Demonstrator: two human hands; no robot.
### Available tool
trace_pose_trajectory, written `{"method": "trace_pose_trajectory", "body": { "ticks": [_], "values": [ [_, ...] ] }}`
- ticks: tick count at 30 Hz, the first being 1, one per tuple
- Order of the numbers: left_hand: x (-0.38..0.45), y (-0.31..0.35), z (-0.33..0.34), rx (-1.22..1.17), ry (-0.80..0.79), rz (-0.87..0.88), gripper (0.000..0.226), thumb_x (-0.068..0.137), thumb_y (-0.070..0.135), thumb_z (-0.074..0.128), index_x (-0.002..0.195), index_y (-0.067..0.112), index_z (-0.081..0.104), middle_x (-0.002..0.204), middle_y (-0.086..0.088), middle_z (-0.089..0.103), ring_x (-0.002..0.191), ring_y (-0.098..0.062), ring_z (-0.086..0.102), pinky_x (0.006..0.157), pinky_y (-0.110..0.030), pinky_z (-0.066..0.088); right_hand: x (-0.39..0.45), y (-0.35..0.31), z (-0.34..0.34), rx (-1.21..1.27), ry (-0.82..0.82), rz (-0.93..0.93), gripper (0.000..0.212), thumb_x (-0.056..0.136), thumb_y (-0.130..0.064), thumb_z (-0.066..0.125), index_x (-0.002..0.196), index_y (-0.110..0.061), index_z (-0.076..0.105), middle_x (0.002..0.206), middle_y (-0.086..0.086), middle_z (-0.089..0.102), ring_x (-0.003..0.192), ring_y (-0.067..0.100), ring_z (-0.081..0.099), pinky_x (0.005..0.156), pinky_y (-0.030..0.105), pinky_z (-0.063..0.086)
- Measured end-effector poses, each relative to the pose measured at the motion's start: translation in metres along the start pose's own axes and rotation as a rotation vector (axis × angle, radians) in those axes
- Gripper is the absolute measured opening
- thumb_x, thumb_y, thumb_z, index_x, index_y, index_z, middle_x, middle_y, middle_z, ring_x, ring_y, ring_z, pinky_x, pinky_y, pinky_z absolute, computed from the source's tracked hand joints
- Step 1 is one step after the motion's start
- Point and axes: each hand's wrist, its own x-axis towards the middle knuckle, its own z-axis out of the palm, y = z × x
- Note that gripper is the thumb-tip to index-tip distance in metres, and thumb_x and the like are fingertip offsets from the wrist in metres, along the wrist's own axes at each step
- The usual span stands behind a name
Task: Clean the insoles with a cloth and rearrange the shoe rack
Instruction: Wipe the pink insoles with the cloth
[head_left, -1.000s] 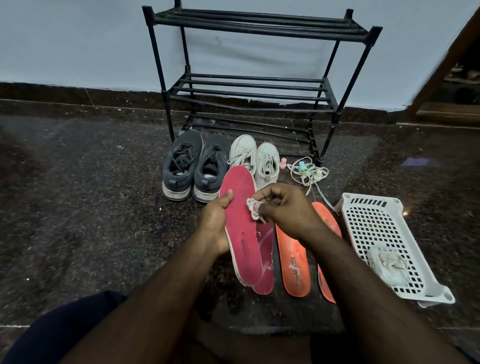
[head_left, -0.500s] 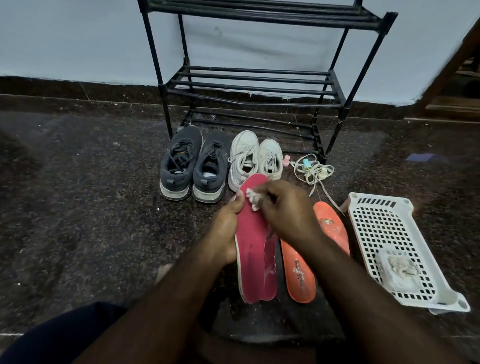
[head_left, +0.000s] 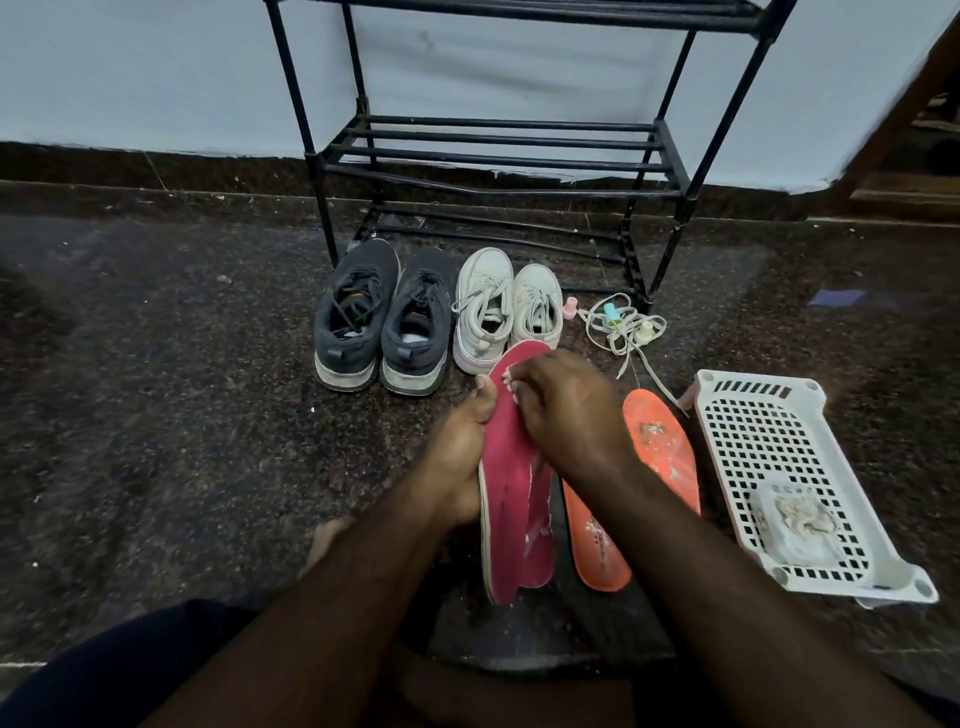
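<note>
With the left hand (head_left: 457, 441) gripping the red insole (head_left: 511, 493) above the floor, the right hand (head_left: 566, 415), pinching the cloth (head_left: 511, 382), should wipe firmly toe to heel.

Left floor (head_left: 156, 389): bare dark stone, open approach.
Rack shelves (head_left: 498, 156): bars bare, reachable from the front.
Rack front: blocked low by dark shoes (head_left: 384, 317), white shoes (head_left: 506, 306), tangled cord (head_left: 621, 327).
Right side: white basket (head_left: 769, 452) beside orange insoles (head_left: 660, 447); narrow gap between.
</note>
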Motion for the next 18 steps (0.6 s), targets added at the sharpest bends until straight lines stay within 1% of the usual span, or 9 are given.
{"method": "trace_pose_trajectory", "body": {
  "ticks": [2, 4, 6, 9, 11, 12, 14, 16, 18],
  "values": [
    [0.0, 0.0, -0.001, 0.031, -0.001, -0.004, 0.065, 0.091, 0.051, 0.05, 0.136, 0.005, 0.055, 0.111, -0.018, 0.068, 0.094, -0.03, 0.066, 0.082, -0.044, 0.056, 0.007, 0.011, -0.004, -0.031, 0.066, 0.061, 0.012, 0.081, -0.009, 0.062, 0.087, -0.01, 0.072, 0.085, 0.008, 0.066, 0.082, 0.029, 0.062, 0.077, 0.038, 0.049],
    [0.001, -0.001, -0.001, 0.082, 0.024, -0.018, 0.068, 0.085, 0.051, 0.053, 0.135, 0.005, 0.058, 0.108, -0.018, 0.07, 0.088, -0.03, 0.067, 0.075, -0.043, 0.057, 0.008, 0.019, -0.011, -0.004, 0.101, 0.144, 0.014, 0.083, -0.007, 0.062, 0.091, -0.011, 0.072, 0.089, 0.007, 0.068, 0.087, 0.026, 0.062, 0.08, 0.035, 0.046],
    [0.001, -0.001, 0.001, 0.062, 0.023, -0.016, 0.057, 0.094, 0.051, 0.047, 0.125, 0.006, 0.063, 0.103, -0.017, 0.07, 0.088, -0.029, 0.066, 0.078, -0.042, 0.055, 0.005, 0.011, -0.013, 0.078, 0.082, 0.143, 0.012, 0.084, -0.01, 0.065, 0.092, -0.014, 0.074, 0.09, 0.003, 0.07, 0.088, 0.021, 0.063, 0.082, 0.032, 0.046],
    [0.001, -0.001, 0.001, -0.003, -0.004, -0.005, 0.05, 0.102, 0.049, 0.037, 0.108, 0.009, 0.067, 0.098, -0.015, 0.072, 0.087, -0.028, 0.069, 0.079, -0.041, 0.058, -0.003, -0.005, -0.004, 0.061, 0.044, 0.014, 0.01, 0.08, -0.01, 0.067, 0.087, -0.013, 0.074, 0.085, 0.004, 0.069, 0.082, 0.023, 0.062, 0.078, 0.032, 0.043],
    [-0.001, 0.001, 0.0, 0.019, -0.018, 0.003, 0.05, 0.099, 0.049, 0.041, 0.111, 0.008, 0.066, 0.102, -0.017, 0.07, 0.09, -0.03, 0.067, 0.082, -0.043, 0.055, 0.004, 0.002, -0.005, 0.012, 0.063, -0.006, 0.01, 0.08, -0.008, 0.067, 0.086, -0.012, 0.073, 0.084, 0.005, 0.068, 0.081, 0.025, 0.062, 0.078, 0.031, 0.041],
    [-0.003, 0.003, 0.0, 0.048, -0.007, 0.002, 0.05, 0.096, 0.05, 0.044, 0.113, 0.008, 0.066, 0.102, -0.017, 0.071, 0.09, -0.03, 0.065, 0.081, -0.044, 0.054, 0.007, 0.007, -0.007, 0.018, 0.079, 0.028, 0.011, 0.081, -0.007, 0.067, 0.087, -0.012, 0.073, 0.085, 0.005, 0.068, 0.083, 0.025, 0.063, 0.079, 0.03, 0.042],
    [-0.003, 0.004, -0.002, 0.096, 0.047, -0.013, 0.051, 0.097, 0.051, 0.045, 0.115, 0.008, 0.066, 0.101, -0.016, 0.073, 0.088, -0.029, 0.067, 0.071, -0.042, 0.058, 0.009, 0.017, -0.018, 0.104, 0.106, 0.156, 0.017, 0.083, -0.005, 0.064, 0.095, -0.013, 0.074, 0.093, 0.002, 0.071, 0.089, 0.02, 0.065, 0.086, 0.029, 0.048],
    [-0.003, 0.006, -0.003, 0.109, 0.092, -0.021, 0.058, 0.099, 0.054, 0.043, 0.124, 0.006, 0.063, 0.11, -0.019, 0.072, 0.089, -0.029, 0.067, 0.063, -0.041, 0.061, 0.011, 0.021, -0.032, 0.27, 0.122, 0.253, 0.026, 0.086, -0.005, 0.063, 0.106, -0.018, 0.073, 0.099, -0.005, 0.071, 0.09, 0.009, 0.066, 0.085, 0.029, 0.053],
    [-0.002, 0.007, -0.005, 0.082, 0.099, -0.029, 0.066, 0.097, 0.056, 0.045, 0.134, 0.004, 0.057, 0.128, -0.024, 0.064, 0.092, -0.031, 0.066, 0.06, -0.042, 0.062, 0.014, 0.02, -0.044, 0.386, 0.125, 0.256, 0.033, 0.088, -0.004, 0.063, 0.113, -0.024, 0.072, 0.096, -0.011, 0.068, 0.08, -0.004, 0.061, 0.074, 0.013, 0.048]
  ]
}}
